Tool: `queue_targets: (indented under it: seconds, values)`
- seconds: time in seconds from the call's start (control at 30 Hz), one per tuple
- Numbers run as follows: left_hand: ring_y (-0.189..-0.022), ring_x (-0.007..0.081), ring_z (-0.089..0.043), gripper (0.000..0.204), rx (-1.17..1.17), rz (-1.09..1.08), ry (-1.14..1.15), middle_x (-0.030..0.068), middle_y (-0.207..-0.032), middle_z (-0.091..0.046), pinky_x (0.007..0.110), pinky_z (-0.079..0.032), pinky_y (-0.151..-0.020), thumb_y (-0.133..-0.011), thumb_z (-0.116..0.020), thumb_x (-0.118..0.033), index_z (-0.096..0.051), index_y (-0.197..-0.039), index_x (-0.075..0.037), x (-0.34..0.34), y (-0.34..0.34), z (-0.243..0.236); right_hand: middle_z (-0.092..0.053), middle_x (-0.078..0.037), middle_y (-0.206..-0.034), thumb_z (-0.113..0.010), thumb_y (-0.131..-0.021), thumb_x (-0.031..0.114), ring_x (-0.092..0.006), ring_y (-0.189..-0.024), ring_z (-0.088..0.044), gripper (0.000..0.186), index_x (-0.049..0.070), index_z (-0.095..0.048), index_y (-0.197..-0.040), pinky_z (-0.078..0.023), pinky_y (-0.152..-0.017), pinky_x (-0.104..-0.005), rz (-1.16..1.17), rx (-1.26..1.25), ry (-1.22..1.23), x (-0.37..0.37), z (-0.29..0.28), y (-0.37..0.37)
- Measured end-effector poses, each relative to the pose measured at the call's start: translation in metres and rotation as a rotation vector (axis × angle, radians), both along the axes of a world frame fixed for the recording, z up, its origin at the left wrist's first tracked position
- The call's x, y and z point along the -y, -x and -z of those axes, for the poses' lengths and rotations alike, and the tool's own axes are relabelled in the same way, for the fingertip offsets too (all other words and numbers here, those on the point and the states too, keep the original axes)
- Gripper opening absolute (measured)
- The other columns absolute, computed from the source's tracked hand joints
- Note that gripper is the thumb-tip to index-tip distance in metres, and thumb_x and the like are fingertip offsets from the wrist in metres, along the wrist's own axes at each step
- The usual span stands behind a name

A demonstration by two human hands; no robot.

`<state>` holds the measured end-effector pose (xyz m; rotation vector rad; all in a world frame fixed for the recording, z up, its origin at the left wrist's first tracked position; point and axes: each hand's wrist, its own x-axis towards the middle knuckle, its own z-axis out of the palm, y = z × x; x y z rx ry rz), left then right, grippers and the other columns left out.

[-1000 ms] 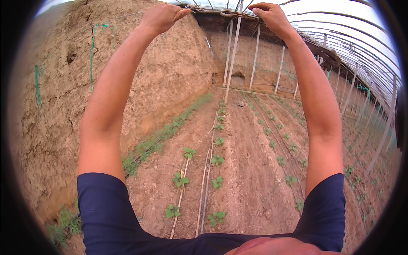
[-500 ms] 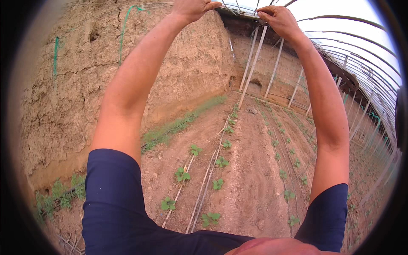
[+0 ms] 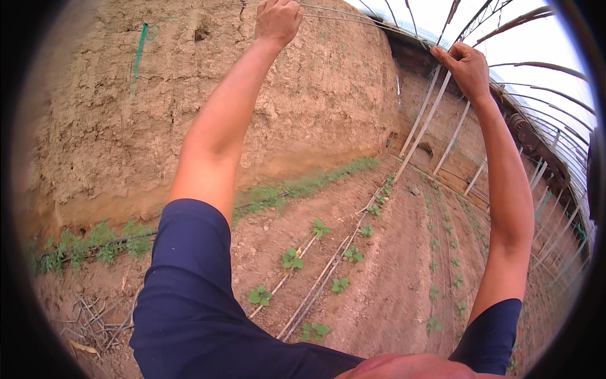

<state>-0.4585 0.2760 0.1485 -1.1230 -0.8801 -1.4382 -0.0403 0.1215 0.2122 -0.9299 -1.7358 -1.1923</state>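
Both my arms are raised overhead in short dark blue sleeves. At the top edge, my left hand point(image 3: 278, 21) is closed at a thin wire point(image 3: 353, 15) that crosses in front of the earthen wall; its fingertips are partly hidden. Farther right, my right hand point(image 3: 466, 68) is held up under the roof edge, thumb and fingers pinched together where the wire's line reaches them. Whatever lies in that pinch is too small to make out. A green strip of twine point(image 3: 139, 50) hangs on the wall left of my left arm.
A rough earthen wall point(image 3: 126, 126) rises on the left, with weeds point(image 3: 101, 240) along its foot. Seedlings point(image 3: 292, 258) grow in rows beside drip hoses point(image 3: 322, 278). Pale posts point(image 3: 424, 126) and curved roof poles point(image 3: 549, 68) stand at right. Dry sticks point(image 3: 95, 322) lie lower left.
My view has turned left, so the wall and rows sit farther right. My hands have moved farther apart. A second green strand near my left arm no longer shows.
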Motion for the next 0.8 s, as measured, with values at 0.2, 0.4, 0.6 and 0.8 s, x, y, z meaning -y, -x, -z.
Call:
queue_targets:
  seconds: [0.2, 0.4, 0.6, 0.8]
  values:
    - [-0.119, 0.0283, -0.061, 0.025, -0.281, -0.077, -0.052, 0.0073, -0.119, -0.070, 0.043, -0.046, -0.104, -0.100, -0.061, -0.033, -0.067, -0.107, -0.011, 0.017, 0.051, 0.019, -0.054, -0.005, -0.054, -0.075, -0.083, 0.064, -0.0194, -0.052, -0.051, 0.063, 0.007, -0.060, -0.059, -0.041, -0.053, -0.0377, -0.023, 0.078, -0.080, -0.004, 0.007, -0.002]
    - [-0.102, 0.0354, -0.064, 0.032, -0.030, 0.017, -0.023, 0.0141, -0.102, -0.069, 0.049, -0.051, -0.091, -0.103, -0.055, -0.035, -0.064, -0.095, -0.005, 0.030, 0.040, -0.001, -0.041, -0.002, -0.052, -0.076, -0.087, 0.055, -0.0136, -0.051, -0.036, 0.065, 0.006, -0.046, -0.057, -0.031, -0.050, -0.0354, -0.108, 0.040, -0.084, -0.005, 0.003, -0.006]
    - [-0.069, 0.0337, -0.058, 0.035, -0.108, 0.176, -0.238, 0.0136, -0.071, -0.057, 0.045, -0.046, -0.061, -0.100, -0.064, -0.028, -0.058, -0.076, -0.004, 0.118, 0.043, 0.075, -0.041, 0.000, -0.053, -0.076, -0.088, 0.053, -0.0124, -0.052, -0.037, 0.063, 0.006, -0.047, -0.058, -0.032, -0.051, -0.0329, -0.263, 0.117, -0.080, -0.009, -0.002, -0.011]
    - [-0.053, 0.0214, -0.052, 0.039, -0.186, 0.557, 0.313, 0.0082, -0.065, -0.055, 0.035, -0.041, -0.052, -0.099, -0.068, -0.033, -0.059, -0.077, -0.002, 0.147, 0.026, 0.196, -0.046, -0.003, -0.063, -0.080, -0.088, 0.043, -0.0150, -0.057, -0.042, 0.054, 0.001, -0.054, -0.067, -0.036, -0.055, -0.0331, -0.197, 0.289, -0.042, -0.010, 0.004, -0.020]
